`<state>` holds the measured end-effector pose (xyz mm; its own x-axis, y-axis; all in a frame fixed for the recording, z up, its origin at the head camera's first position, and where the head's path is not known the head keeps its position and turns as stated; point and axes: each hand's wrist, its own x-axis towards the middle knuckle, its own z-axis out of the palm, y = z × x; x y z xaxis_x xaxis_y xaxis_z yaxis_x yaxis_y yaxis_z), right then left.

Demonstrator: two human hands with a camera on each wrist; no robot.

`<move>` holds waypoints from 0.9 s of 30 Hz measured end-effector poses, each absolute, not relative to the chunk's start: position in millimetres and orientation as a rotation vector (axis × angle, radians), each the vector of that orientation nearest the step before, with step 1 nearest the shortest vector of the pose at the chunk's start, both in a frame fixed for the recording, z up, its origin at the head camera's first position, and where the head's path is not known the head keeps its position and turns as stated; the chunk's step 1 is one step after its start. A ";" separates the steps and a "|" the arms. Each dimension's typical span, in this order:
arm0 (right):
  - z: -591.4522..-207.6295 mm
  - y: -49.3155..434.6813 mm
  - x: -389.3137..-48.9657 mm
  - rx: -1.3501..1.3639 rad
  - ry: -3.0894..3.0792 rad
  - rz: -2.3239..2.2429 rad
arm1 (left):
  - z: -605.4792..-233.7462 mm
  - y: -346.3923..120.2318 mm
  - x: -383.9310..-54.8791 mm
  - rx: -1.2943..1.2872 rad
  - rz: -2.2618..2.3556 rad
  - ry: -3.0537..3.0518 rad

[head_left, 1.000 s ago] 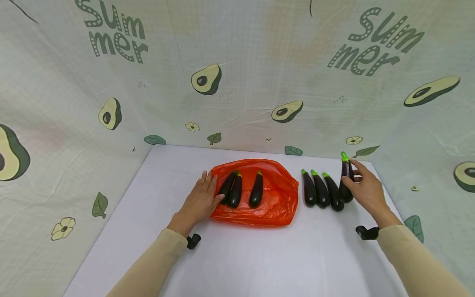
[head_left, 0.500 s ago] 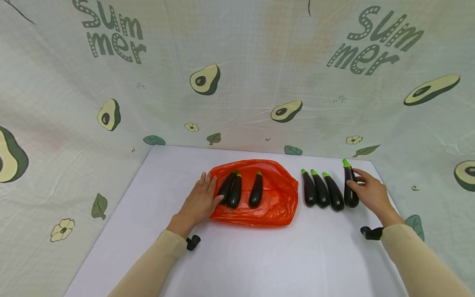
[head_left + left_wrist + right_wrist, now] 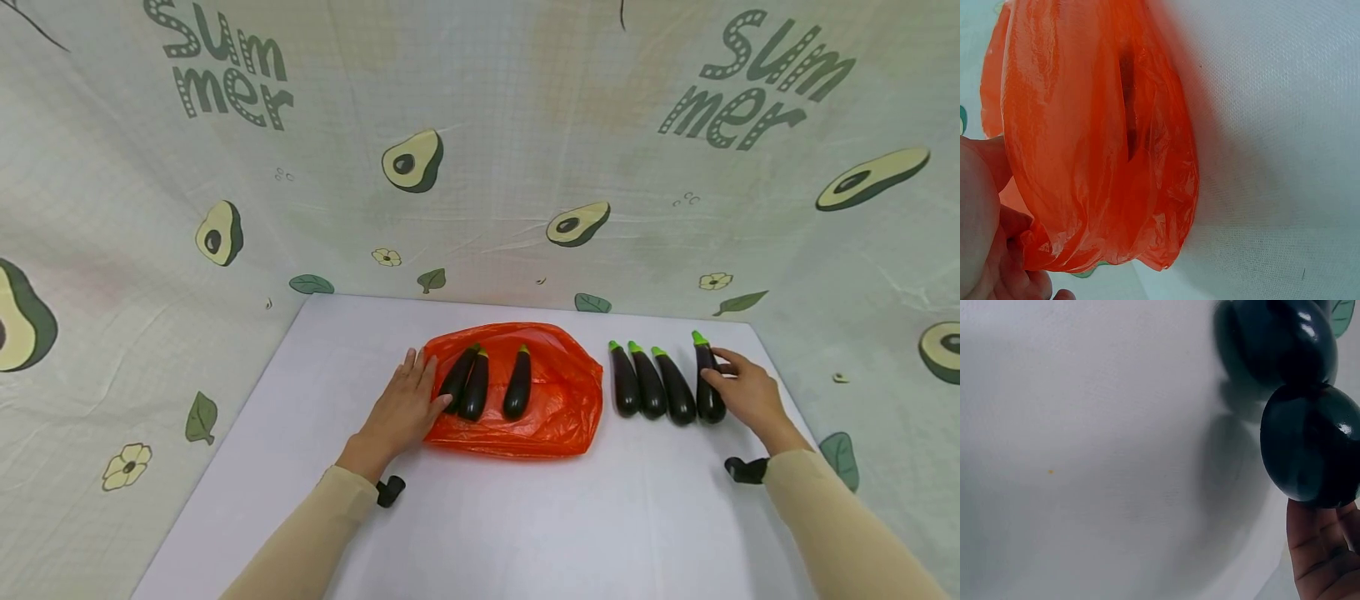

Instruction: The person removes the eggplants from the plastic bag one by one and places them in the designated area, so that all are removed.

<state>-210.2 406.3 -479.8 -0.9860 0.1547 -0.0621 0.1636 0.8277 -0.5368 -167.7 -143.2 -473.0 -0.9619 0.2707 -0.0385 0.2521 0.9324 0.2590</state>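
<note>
Left grip [image 3: 401, 406]: fingers extended, thumb spread apart from them, lying against the left edge of the bag; whether any plastic is nipped cannot be told.

Red plastic bag [image 3: 558, 417]: spread on the white bench [image 3: 510, 517], thin, glossy and creased. Judged very light and limp, liable to slide or tear; best taken by the rim, pinned at one side.

Left pair of eggplants [image 3: 468, 390]: side by side within the bag's outline, stalk ends pointing away from the person.

Lone eggplant [image 3: 517, 387]: also there, a little apart to the right of the pair.

Row of three eggplants [image 3: 649, 387]: on the bench, right of the bag, laid close together with the rounded ends toward the person. Skins dark and shiny, stalks bright green. Likely firm and slippery, with the weight in the broad end.

Held eggplant [image 3: 710, 407]: at the row's right end; whether clear of the bench is uncertain. Probably bruises if squeezed; best held round the mid-body, ahead of the bulge, so that the broad end does not dip.

Right grip [image 3: 744, 393]: thumb and fingers closed across the held eggplant's sides, below its stalk.
</note>
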 end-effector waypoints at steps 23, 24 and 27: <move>-503.6 409.9 -209.6 0.272 2.971 -0.828 | -471.2 -142.7 -166.3 0.404 0.372 3.008; -504.4 410.0 -209.7 0.270 2.969 -0.828 | -471.3 -142.8 -166.2 0.403 0.372 3.008; -506.7 410.2 -209.8 0.268 2.964 -0.829 | -471.7 -142.8 -166.0 0.399 0.376 3.005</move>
